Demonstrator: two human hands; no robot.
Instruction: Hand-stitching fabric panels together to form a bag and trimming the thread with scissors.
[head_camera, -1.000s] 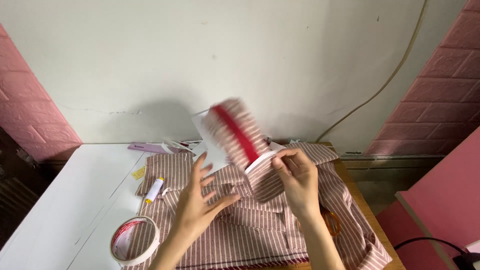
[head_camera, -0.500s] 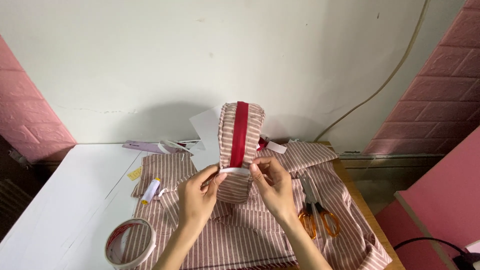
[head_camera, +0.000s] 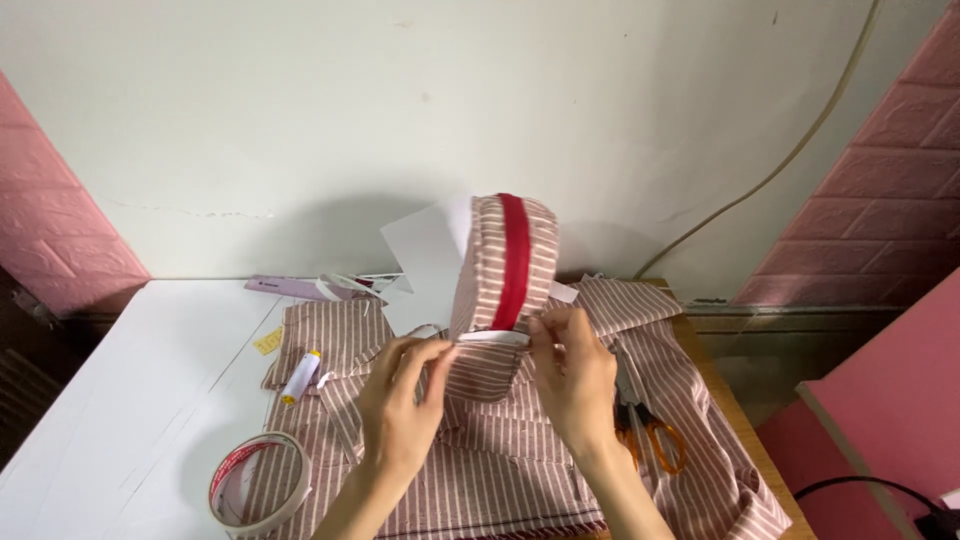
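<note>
From the head camera, a striped fabric-covered box with a red band down its face stands upright between both hands — long axis vertical, top tipped toward the wall. The left hand and right hand each pinch a white strip across its lower part. Left of the left hand lie a tape roll and a small yellow-capped tube; right of the right hand, orange-handled scissors — all on the bench.

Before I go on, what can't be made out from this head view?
- Box back and underside: face away.
- White strip ends: behind left hand and right hand fingers.
- Scissors blades: partly behind the right hand.
- Fabric near edge: cut by frame bottom.
- Tape roll free end: too small to find.
</note>
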